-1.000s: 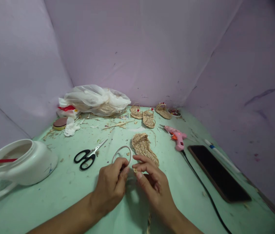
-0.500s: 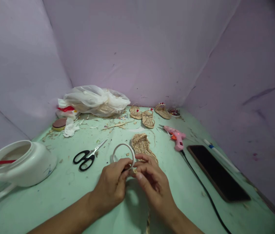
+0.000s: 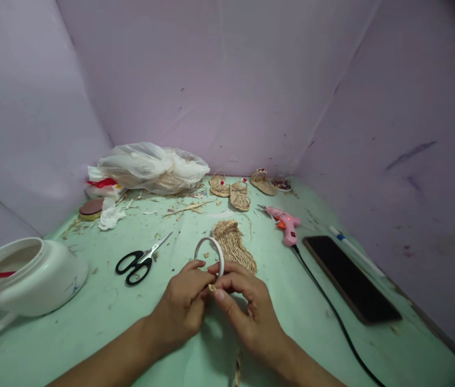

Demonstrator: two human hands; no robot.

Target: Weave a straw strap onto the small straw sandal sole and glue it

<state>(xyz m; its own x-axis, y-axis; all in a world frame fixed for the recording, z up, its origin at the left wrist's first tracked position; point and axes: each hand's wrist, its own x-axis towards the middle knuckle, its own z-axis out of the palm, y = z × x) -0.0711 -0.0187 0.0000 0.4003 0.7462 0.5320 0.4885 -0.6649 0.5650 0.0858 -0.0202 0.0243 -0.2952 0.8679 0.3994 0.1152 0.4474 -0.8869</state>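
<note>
Two-handed, working close in at the green worktop (image 3: 102,322): holding a thin white ring (image 3: 221,259) up on edge, over the gap between the palms. With the left hand (image 3: 183,303), curling the fingers nearly closed at the ring's lower left — not making out the exact contact behind the knuckles. With the right hand (image 3: 247,306), bending the fingers halfway and pinching a small straw-coloured tip (image 3: 212,287) between thumb and forefinger. Seeing a twisted straw cord (image 3: 237,368) below the right hand, but not making out any join with the tip.

Key relation: having the tip just under the bottom of the ring, not resolving touching or apart; crossing the ring's right side with right-hand fingers.

Just beyond the right hand, finding a woven straw piece (image 3: 231,242), running lengthwise from far left to near right, with the near end partly hidden by fingers.

Room: reading bare worktop between the left hand and the scissors (image 3: 147,257), then toward the white pot (image 3: 64,274). Rightward, meeting the pink glue gun (image 3: 289,223) and black lead (image 3: 339,319) first, the phone (image 3: 350,279) after. At the far edge, noting small woven sandals (image 3: 239,200) and a plastic bag (image 3: 150,166) before the lilac wall (image 3: 171,80) — not seeing the near edge.
</note>
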